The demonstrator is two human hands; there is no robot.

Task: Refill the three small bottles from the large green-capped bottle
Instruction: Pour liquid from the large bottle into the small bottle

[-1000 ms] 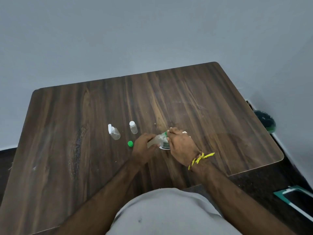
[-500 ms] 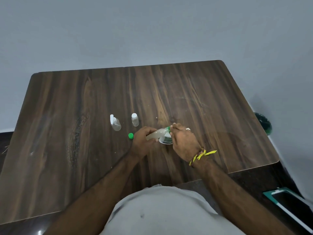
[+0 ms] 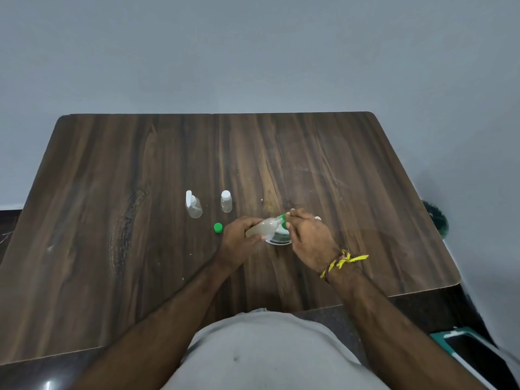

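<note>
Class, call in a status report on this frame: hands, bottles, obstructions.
Left hand grips tilted large bottle. Right hand pinches at its green neck. Green cap off, on table. Two small bottles upright, apart. Nothing obstructing.

- The large bottle [image 3: 263, 228], clear with pale cloudy liquid, is tilted, neck to the right.
- Its green cap [image 3: 217, 227] lies on the wood beside it.
- A small pump bottle [image 3: 193, 206] and a small white-capped bottle [image 3: 226, 201] stand upright behind.
</note>
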